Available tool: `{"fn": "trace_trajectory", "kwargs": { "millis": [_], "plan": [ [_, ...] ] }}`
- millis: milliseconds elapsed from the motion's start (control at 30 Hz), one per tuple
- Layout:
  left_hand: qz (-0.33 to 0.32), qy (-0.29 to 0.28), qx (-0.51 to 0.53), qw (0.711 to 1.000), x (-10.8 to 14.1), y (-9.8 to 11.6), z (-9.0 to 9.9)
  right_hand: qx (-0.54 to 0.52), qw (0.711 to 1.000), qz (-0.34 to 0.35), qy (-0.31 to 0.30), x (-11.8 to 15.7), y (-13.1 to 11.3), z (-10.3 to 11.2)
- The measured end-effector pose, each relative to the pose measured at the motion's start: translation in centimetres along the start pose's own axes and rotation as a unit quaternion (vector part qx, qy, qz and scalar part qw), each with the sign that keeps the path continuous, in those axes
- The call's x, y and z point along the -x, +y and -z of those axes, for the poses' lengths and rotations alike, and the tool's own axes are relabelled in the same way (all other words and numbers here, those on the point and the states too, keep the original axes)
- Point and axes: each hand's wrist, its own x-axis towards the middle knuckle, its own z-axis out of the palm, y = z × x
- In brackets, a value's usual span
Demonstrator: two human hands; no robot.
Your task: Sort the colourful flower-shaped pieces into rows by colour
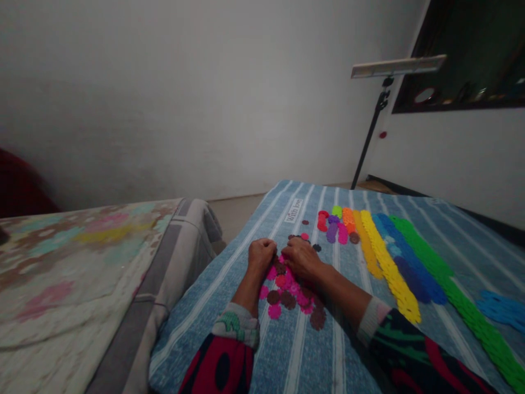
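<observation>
A loose pile of small round discs [287, 300], pink, brown and red with notched-looking edges, lies on the striped blue cloth [246, 273]. My left hand [261, 257] is at the pile's far left side, its fingers curled closed. Just to its right, my right hand [303, 259] is bent over the pile's far end with the fingers pinched together. A small gap separates the two hands. Whatever is between the fingers of either hand is hidden. A few dark discs [317, 248] and a pink one show just beyond my right hand.
Right of the pile lie rows of discs sorted by colour: orange [348, 219], yellow [385, 262], blue [410, 257] and green [463, 301]. A "With love" label [293, 210] is at the far side. A floral-covered surface [82, 273] stands left; a lamp stand [371, 131] rises behind.
</observation>
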Motion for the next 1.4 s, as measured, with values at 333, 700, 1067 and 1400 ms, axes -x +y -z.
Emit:
{"fn": "trace_trajectory", "kwargs": {
  "millis": [333,700,1067,1400],
  "plan": [
    [-0.002,0.001,-0.030,1.000,-0.5,0.1,0.3,0.016,0.999,-0.019,0.025,0.1,-0.4,0.3],
    [-0.048,-0.067,-0.047,0.995,0.0,1.3,0.6,-0.035,0.994,-0.099,0.034,-0.3,0.2,0.2],
    [-0.041,-0.172,0.012,0.984,0.1,0.4,0.0,-0.096,0.986,-0.134,0.037,0.0,1.0,0.4],
    [-0.071,-0.175,0.002,0.982,-0.5,-0.6,-0.1,-0.095,0.992,-0.072,0.036,0.6,1.4,-0.2]
  ]
}}
